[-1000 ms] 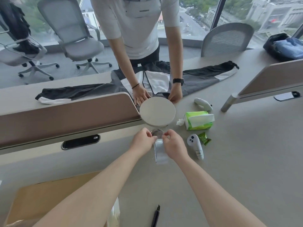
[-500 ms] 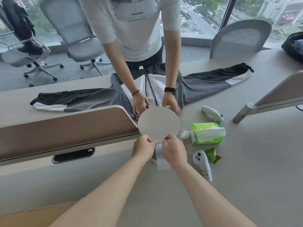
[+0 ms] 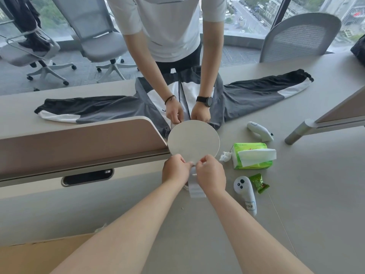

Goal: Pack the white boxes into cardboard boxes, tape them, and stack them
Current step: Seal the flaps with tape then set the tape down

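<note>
- Clear tape (image 3: 196,189): one strip hangs down between the two hands at mid counter (image 3: 296,224), just near of a round white disc (image 3: 193,142). Its top end is hidden in the fingers.
- Left hand (image 3: 174,171): fingers curled, pinching the top of the tape from the left.
- Right hand (image 3: 211,175): thumb and forefinger pinch the same end from the right. The two hands touch.
- Cardboard box (image 3: 39,256): near-left corner, brown, partly under the left forearm, well apart from the tape.
- Divider panel (image 3: 79,139): left of the disc, its end just beside the disc rim.
- Right of the hands: green tissue pack (image 3: 250,155) with a crumpled tissue (image 3: 225,156) touching its left end, near controller (image 3: 245,192) with a green sachet (image 3: 259,183) just beside it, and far controller (image 3: 259,131) beyond the pack.
- Far side: second person (image 3: 167,26) in a white shirt, both hands on a grey, black and white jacket (image 3: 98,109) spread flat.
</note>
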A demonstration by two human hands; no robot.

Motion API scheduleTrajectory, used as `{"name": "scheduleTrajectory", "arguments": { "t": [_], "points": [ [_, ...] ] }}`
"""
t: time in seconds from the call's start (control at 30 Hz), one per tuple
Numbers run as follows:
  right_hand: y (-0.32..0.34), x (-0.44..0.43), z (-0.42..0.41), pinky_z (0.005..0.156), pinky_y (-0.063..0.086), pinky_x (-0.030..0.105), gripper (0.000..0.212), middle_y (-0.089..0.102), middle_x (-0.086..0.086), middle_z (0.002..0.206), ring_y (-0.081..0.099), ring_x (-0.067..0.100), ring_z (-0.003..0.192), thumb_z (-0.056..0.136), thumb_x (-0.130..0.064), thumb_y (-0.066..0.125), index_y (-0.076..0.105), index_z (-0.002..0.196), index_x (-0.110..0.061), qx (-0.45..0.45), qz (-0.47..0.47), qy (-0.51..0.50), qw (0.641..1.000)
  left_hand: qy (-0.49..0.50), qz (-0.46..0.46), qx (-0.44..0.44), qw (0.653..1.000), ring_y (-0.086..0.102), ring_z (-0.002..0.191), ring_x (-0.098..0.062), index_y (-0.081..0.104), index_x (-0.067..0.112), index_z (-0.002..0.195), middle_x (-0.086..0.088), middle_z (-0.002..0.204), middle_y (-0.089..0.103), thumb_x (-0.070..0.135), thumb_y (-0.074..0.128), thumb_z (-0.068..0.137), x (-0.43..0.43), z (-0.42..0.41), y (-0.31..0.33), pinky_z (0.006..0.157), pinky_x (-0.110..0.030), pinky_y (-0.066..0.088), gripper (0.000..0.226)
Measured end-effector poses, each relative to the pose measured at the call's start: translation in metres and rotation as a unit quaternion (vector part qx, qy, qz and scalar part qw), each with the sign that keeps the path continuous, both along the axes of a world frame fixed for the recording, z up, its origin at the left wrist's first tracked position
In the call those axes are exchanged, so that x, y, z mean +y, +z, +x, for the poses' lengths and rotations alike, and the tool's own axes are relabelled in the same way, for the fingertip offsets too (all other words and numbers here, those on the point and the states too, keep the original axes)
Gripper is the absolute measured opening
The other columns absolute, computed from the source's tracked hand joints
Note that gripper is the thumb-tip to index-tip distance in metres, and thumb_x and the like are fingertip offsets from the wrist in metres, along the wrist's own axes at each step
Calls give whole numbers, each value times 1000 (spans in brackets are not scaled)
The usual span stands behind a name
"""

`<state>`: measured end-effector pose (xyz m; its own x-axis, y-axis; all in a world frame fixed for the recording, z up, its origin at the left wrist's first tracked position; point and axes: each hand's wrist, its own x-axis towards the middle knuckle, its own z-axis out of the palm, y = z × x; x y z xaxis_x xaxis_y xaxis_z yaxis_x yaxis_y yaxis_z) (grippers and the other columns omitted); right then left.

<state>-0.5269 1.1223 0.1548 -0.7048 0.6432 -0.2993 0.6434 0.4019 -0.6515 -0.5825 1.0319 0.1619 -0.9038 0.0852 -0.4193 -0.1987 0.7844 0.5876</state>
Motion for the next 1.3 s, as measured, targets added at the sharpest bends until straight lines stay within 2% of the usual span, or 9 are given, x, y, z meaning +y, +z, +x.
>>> {"name": "scheduleTrajectory", "arguments": {
  "t": [0.13,0.23,0.4,0.53,0.7,0.8,0.93,1.1,1.3],
  "points": [
    [3,7,-1,66,38,33,15,57,-2,83,56,26,86,92,-27,56,50,96,-14,-26,-16,-19,999,-5,-8,7,1000,60,78,-25,56,15,76,-3,80,67,38,66,88,0,-1,-1,61,-29,38,28],
    [4,10,-2,65,38,32,14,61,0,87,58,25,87,91,-29,56,53,92,-15,-47,-4,-6,999,-16,-22,16,999,59,78,-26,57,14,79,-2,79,65,39,65,89,3,-3,1,61,-31,37,28],
    [4,10,-5,66,37,31,27,64,2,92,56,26,85,92,-42,55,54,89,-15,-68,14,-9,998,-29,-56,29,998,58,79,-29,55,15,78,-1,79,62,45,63,89,5,-3,4,61,-31,36,33],
    [3,9,-7,66,37,31,27,64,3,91,56,26,84,93,-41,52,54,86,-16,-77,28,-7,997,-51,-73,34,995,60,84,-31,52,16,76,-4,85,65,44,59,92,5,-6,4,64,-32,39,33],
    [8,13,-1,71,44,32,26,67,6,95,62,29,92,94,-39,49,59,91,-15,-76,48,-7,996,-74,-76,47,993,61,92,-34,51,15,81,-10,95,67,41,53,96,-3,-5,9,68,-34,39,30],
    [18,6,13,69,45,34,28,68,5,90,62,29,86,93,-42,48,57,89,-16,-59,59,-10,996,-92,-55,55,993,60,90,-32,52,14,85,-7,93,65,42,55,95,-15,6,21,66,-34,38,29],
    [44,-24,44,68,39,33,18,63,3,93,55,27,83,94,-36,49,50,89,-19,-32,71,-14,997,-114,2,71,991,55,79,-25,51,16,81,-1,81,61,38,60,92,-52,35,48,60,-32,33,27],
    [69,-78,82,81,44,37,27,57,9,113,57,30,103,95,-32,49,57,111,-12,0,107,-8,994,-156,21,98,983,51,78,-23,51,18,80,1,79,59,35,60,94,-121,73,74,63,-31,31,23],
    [81,-178,134,83,44,38,22,63,9,106,58,29,103,95,-26,53,66,99,-9,56,110,0,992,-218,44,116,968,57,80,-24,52,19,78,0,78,61,30,62,94,-225,115,71,65,-32,36,21]
  ]
}}
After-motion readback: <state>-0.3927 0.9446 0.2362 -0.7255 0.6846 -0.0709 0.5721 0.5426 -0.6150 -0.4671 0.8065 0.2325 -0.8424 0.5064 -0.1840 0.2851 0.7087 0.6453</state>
